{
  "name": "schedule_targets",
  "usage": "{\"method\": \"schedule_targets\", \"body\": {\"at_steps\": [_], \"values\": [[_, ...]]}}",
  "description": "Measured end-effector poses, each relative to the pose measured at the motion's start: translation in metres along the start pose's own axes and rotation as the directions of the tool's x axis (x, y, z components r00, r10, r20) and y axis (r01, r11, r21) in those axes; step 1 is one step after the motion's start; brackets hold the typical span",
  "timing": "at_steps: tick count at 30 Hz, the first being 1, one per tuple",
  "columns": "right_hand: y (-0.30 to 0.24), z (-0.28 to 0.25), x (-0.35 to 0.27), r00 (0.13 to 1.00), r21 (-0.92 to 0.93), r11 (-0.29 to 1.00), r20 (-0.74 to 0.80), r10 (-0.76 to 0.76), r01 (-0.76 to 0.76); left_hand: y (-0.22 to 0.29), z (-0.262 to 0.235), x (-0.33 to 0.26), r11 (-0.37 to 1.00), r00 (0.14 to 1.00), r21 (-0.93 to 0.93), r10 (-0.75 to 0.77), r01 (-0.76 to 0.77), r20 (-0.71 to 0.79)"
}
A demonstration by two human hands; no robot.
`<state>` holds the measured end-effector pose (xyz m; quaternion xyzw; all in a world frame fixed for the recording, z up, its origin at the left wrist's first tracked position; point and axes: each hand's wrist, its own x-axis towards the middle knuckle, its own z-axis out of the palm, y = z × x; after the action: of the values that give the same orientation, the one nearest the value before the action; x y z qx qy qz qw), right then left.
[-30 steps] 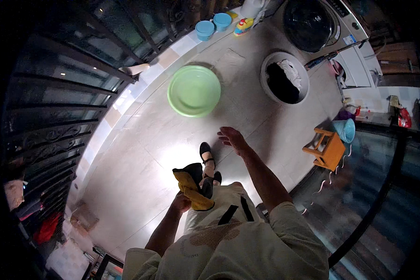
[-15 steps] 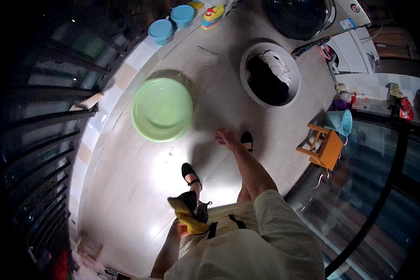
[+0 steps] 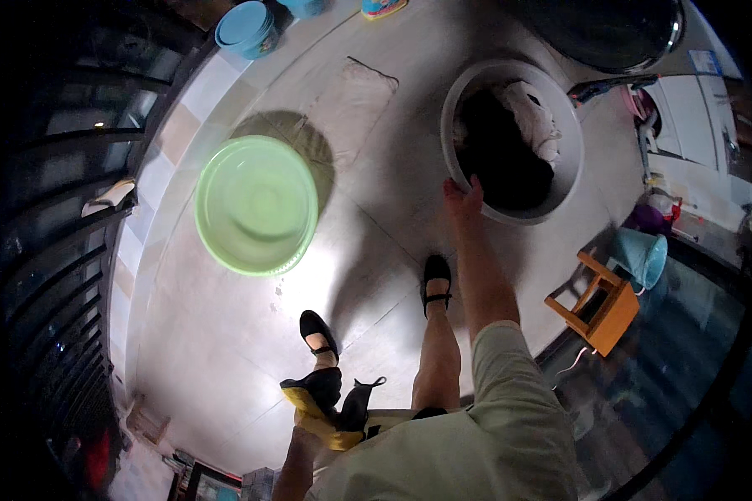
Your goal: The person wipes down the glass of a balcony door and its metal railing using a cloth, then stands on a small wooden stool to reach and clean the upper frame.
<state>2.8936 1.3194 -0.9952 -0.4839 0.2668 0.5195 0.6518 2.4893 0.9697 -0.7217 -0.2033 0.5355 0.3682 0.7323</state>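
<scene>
On the right of the floor stands a round white basin (image 3: 570, 179) with black clothes (image 3: 501, 154) and a white garment (image 3: 536, 121) inside. My right hand (image 3: 464, 200) is at its near left rim, with the fingers bent over the edge. Close to my waist, my left hand (image 3: 306, 436) is mostly hidden behind a yellow and black cloth item (image 3: 316, 409) that it holds. A black piece with a small loop (image 3: 358, 402) sticks up beside it; whether the two are joined I cannot tell. A light green basin (image 3: 257, 207) rests on the floor at the left.
Blue lidded buckets (image 3: 246, 32) stand by the tiled ledge at the far left. To the right are a wooden stool (image 3: 602, 313) on its side and a light blue bucket (image 3: 643, 257). A machine with a dark round door (image 3: 610, 33) is beyond the white basin.
My right hand has moved forward and right from over the floor to the white basin's rim. My feet have shifted. The left hand still holds the yellow and black cloth item.
</scene>
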Motion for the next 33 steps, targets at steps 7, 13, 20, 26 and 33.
{"method": "schedule_targets", "body": {"at_steps": [7, 13, 20, 26, 33], "values": [[-0.073, 0.003, 0.050, 0.949, -0.211, 0.935, 0.196, -0.247, 0.286, 0.000, 0.012, 0.013, 0.999, 0.999, -0.015, 0.039, -0.039, -0.031], [-0.040, 0.028, 0.054, 0.960, -0.249, 0.944, 0.231, -0.158, 0.215, -0.007, 0.000, 0.005, 0.995, 0.995, -0.057, 0.077, -0.081, -0.065], [0.268, 0.031, -0.071, 0.856, -0.973, 0.228, 0.083, 0.510, -0.041, -0.001, -0.008, 0.010, 0.995, 0.994, -0.061, 0.075, -0.080, -0.085], [0.329, -0.041, -0.011, 0.901, -0.950, 0.311, 0.162, 0.403, 0.032, 0.018, -0.011, 0.017, 1.000, 0.998, 0.013, 0.021, -0.020, -0.054], [0.242, -0.078, -0.082, 0.965, -0.957, 0.248, -0.090, 0.245, -0.153, 0.008, -0.026, 0.006, 0.999, 0.997, -0.033, 0.019, -0.022, -0.070]]}}
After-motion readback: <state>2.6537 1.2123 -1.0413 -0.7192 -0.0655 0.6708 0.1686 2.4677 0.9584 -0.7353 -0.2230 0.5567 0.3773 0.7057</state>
